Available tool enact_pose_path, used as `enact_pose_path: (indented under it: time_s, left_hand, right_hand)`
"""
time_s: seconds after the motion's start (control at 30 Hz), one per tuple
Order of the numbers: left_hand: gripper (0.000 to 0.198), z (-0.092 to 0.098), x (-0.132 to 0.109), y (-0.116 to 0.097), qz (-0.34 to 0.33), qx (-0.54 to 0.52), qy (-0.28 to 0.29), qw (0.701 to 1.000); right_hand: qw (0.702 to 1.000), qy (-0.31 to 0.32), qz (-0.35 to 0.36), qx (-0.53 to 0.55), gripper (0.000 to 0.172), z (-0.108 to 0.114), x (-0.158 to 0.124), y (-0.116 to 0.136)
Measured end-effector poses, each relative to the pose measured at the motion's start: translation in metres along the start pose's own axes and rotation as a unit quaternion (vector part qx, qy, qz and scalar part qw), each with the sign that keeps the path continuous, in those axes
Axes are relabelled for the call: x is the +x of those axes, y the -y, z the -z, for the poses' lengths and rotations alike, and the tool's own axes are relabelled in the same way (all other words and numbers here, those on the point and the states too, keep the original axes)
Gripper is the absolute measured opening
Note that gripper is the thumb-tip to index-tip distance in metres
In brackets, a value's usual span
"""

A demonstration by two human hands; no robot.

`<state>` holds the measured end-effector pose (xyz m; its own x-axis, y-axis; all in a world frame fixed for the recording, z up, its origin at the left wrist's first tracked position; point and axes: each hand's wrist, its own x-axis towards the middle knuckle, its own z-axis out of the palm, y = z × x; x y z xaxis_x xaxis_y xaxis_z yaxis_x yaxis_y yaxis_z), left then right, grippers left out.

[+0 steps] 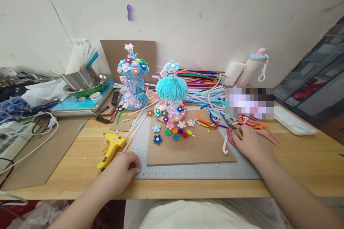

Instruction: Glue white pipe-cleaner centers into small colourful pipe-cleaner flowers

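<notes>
My left hand [124, 168] rests on the wooden table [303, 157] in a loose fist, beside a yellow glue gun [110, 149] and the corner of a grey cutting mat [188, 171]. My right hand [248, 143] lies at the right edge of a brown cardboard sheet [193, 148], its fingers curled among loose red and pink pipe cleaners [228, 139]. What those fingers grip is hidden. Small pipe-cleaner flowers [172, 130] lie on the cardboard in front of a blue mushroom model [171, 94]. A taller blue mushroom model [133, 78] stands behind it to the left.
A big pile of coloured pipe cleaners [204, 82] lies against the wall. A metal bowl [83, 80] stands on a stack of boards at back left. Cables [34, 128] and clutter fill the left side. A white tray [294, 121] sits at right.
</notes>
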<state>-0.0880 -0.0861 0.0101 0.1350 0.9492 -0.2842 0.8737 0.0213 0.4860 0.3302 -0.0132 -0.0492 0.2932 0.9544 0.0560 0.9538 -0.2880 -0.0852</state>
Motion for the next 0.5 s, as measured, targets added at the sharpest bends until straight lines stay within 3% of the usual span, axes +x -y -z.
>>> enact_pose_path:
  time_s: [0.17,0.5]
  left_hand:
    - [0.015,-0.002,0.009,0.002,0.009,0.069,0.026,0.997]
    - [0.013,-0.003,0.017,0.000,0.004,0.094,0.050,0.994]
  right_hand:
    - [1.000,-0.011,0.002,0.009,0.037,-0.003,0.000,-0.002]
    - [0.999,-0.020,0.014,0.035,0.032,-0.004,0.000,-0.005]
